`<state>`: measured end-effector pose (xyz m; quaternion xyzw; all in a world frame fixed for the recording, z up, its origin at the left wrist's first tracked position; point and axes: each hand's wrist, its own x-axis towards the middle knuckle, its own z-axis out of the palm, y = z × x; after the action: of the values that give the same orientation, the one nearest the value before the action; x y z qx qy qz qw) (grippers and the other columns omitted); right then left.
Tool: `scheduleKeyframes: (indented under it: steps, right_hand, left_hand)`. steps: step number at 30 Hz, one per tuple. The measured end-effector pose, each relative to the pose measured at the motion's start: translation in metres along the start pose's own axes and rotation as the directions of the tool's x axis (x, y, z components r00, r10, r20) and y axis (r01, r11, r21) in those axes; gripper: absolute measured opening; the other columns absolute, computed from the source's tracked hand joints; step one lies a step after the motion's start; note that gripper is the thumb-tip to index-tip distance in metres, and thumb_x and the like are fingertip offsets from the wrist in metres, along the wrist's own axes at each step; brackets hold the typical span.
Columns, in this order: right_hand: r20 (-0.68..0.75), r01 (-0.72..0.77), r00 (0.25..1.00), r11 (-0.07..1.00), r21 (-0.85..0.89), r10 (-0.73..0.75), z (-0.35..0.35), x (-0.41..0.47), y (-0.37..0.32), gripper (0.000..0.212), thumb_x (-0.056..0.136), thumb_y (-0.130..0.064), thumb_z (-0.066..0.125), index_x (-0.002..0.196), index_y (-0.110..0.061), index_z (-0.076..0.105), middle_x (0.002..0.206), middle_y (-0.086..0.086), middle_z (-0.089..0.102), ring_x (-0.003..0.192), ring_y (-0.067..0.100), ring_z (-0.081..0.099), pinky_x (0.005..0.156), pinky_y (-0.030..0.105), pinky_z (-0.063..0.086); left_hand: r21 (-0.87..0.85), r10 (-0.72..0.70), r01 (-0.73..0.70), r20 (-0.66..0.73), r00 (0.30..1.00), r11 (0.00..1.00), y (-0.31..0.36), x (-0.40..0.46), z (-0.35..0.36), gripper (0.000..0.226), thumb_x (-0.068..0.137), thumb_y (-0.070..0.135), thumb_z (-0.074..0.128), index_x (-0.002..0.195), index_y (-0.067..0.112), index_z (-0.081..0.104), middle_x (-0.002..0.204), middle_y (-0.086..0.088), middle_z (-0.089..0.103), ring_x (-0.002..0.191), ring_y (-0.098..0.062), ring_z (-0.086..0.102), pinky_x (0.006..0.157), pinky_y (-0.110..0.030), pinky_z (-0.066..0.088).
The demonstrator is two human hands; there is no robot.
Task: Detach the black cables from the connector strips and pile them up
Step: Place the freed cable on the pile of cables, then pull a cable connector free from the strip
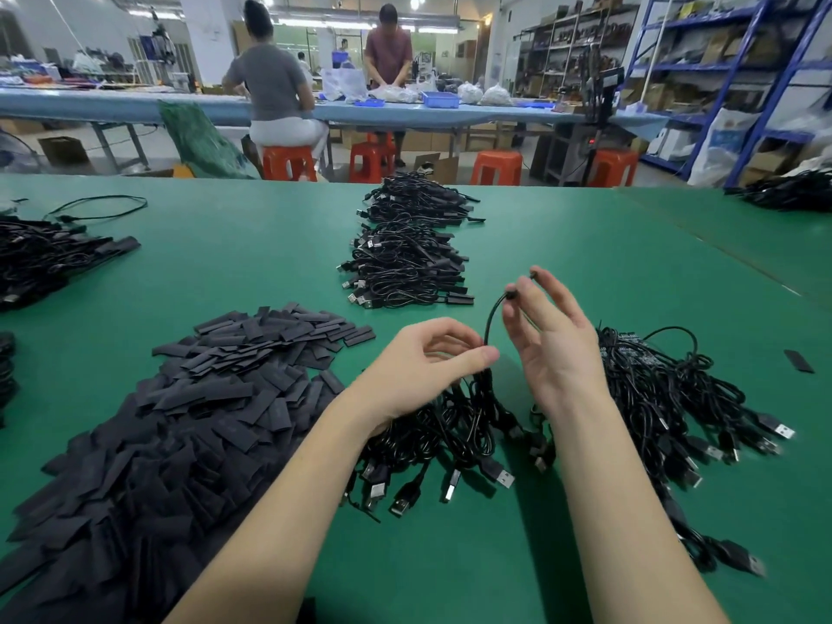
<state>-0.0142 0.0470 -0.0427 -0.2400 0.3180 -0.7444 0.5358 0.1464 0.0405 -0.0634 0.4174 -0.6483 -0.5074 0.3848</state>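
Note:
My left hand [432, 362] grips a bundle of black USB cables [450, 439] that lies on the green table, thumb and forefinger closed on the bundle's top. One black cable [491, 317] arcs up from there to my right hand [549, 335], which pinches its small end between thumb and fingertips; the other fingers are spread. A second bunch of black cables on connector strips [671, 389] lies just right of my right wrist. Two stacked piles of cables [405, 268] sit further back in the middle.
A large heap of flat black sleeve pieces [189, 421] covers the table's left front. More cable heaps lie at the far left [40, 254] and far right [792, 191]. Beyond the table edge are red stools and two people at another bench.

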Motion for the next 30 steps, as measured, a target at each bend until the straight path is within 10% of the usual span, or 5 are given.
scheduleKeyframes:
  steps: [6,13,16,24,30]
  right_hand:
    - [-0.028,0.008,1.0,0.999,0.053,-0.007,-0.004,0.003,-0.005,0.032,0.091,-0.003,0.071,0.121,-0.009,0.062,0.079,0.002,0.075,0.071,0.012,0.071,0.07,0.019,0.058]
    - [-0.026,-0.039,0.999,0.989,-0.141,0.036,-0.005,0.007,-0.003,0.028,0.099,-0.034,0.064,0.122,-0.022,0.056,0.1,0.003,0.079,0.079,0.018,0.074,0.063,0.025,0.058]
    - [-0.071,-0.087,0.995,0.96,-0.267,0.07,-0.009,0.008,0.002,0.026,0.1,-0.029,0.063,0.123,-0.02,0.056,0.094,0.001,0.079,0.07,0.015,0.07,0.06,0.023,0.058]
    - [0.094,-0.172,0.951,0.757,-0.63,0.295,-0.016,0.01,0.018,0.016,0.097,-0.025,0.067,0.109,-0.016,0.069,0.089,0.0,0.079,0.068,0.011,0.069,0.061,0.02,0.057]
    - [0.099,0.001,0.981,0.511,-0.86,0.165,-0.018,0.012,0.037,0.009,0.091,-0.031,0.069,0.087,-0.024,0.073,0.081,-0.007,0.077,0.079,0.009,0.071,0.08,0.022,0.055]
  left_hand:
    - [0.18,0.084,-0.091,0.048,0.995,0.979,0.004,-0.002,0.001,0.022,0.081,0.029,0.084,0.099,0.028,0.071,0.097,0.008,0.073,0.095,0.0,0.069,0.085,-0.01,0.049]
    - [-0.054,0.244,-0.257,-0.181,0.953,0.965,0.025,0.014,-0.004,0.027,0.091,0.015,0.073,0.116,0.022,0.072,0.108,0.004,0.074,0.102,-0.009,0.07,0.085,-0.022,0.055]
    - [0.162,0.366,-0.332,-0.283,0.886,0.929,0.041,0.04,-0.02,0.025,0.09,0.017,0.074,0.112,0.028,0.073,0.097,0.013,0.072,0.089,0.0,0.068,0.078,-0.015,0.052]
    - [0.906,0.528,-0.104,-0.143,0.837,0.409,0.047,0.144,-0.073,0.029,0.093,0.025,0.069,0.122,0.029,0.07,0.117,0.002,0.068,0.111,-0.019,0.06,0.094,-0.038,0.05]
    - [0.957,0.176,0.099,-0.151,0.973,0.274,-0.008,0.163,-0.089,0.038,0.1,0.025,0.058,0.138,0.026,0.06,0.136,-0.007,0.063,0.128,-0.029,0.052,0.103,-0.042,0.045]
